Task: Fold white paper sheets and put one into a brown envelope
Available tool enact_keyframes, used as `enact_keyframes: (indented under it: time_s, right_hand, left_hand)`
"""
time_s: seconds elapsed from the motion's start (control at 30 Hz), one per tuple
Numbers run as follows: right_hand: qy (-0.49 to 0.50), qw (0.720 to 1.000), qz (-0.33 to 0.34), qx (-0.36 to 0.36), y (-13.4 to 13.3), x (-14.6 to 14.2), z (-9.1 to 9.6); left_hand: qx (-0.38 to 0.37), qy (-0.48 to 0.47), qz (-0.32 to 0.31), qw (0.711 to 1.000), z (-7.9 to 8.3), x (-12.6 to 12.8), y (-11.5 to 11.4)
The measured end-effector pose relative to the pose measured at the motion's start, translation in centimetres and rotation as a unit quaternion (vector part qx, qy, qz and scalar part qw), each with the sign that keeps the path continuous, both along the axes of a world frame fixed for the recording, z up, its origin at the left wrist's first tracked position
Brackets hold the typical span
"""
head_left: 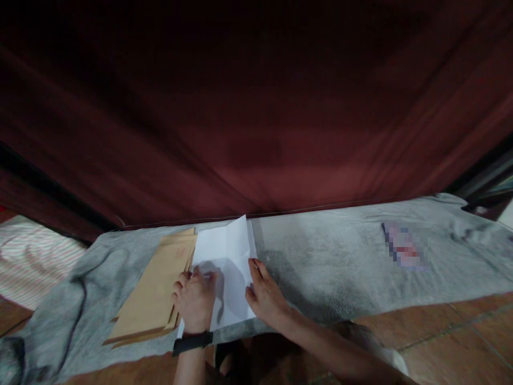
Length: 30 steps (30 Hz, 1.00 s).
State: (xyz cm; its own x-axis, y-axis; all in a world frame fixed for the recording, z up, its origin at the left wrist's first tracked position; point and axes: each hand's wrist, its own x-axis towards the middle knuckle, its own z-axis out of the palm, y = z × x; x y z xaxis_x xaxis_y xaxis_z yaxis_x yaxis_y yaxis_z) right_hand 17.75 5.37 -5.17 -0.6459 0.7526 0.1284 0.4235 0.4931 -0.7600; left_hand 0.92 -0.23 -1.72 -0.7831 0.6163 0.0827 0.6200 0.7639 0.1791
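A white sheet of paper (234,278) lies on the grey cloth with a crease running along it, and its right part is lifted at the far corner. My left hand (196,299), with a black band on the wrist, rests on the left side of the sheet, fingers spread and slightly bent. At the sheet's right edge my right hand (266,297) holds the paper between thumb and fingers. Brown envelopes (154,286) lie stacked just left of the sheet, close to my left hand.
The grey cloth (328,278) covers a long low surface in front of a dark red curtain-like sheet (256,160). A blurred-out flat item (404,248) lies on the right. Striped fabric (36,256) is at the far left; brown floor tiles (452,331) show below.
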Motion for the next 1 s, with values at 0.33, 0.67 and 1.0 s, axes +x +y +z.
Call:
enact_keyframes:
  time_s: [0.33, 0.67, 1.0]
  right_hand:
    - [0.083, 0.995, 0.033, -0.052, 0.3, 0.2, -0.9]
    - [0.082, 0.993, 0.0, -0.089, 0.1, -0.2, -1.4]
    - [0.065, 0.995, -0.004, -0.071, 0.3, -0.5, -2.2]
  left_hand:
    - [0.296, -0.397, -0.027, 0.869, -2.5, 3.5, 5.4]
    - [0.219, -0.349, -0.036, 0.91, -2.8, 2.5, 5.9]
    - [0.134, -0.276, -0.106, 0.946, -1.3, 3.3, 5.0]
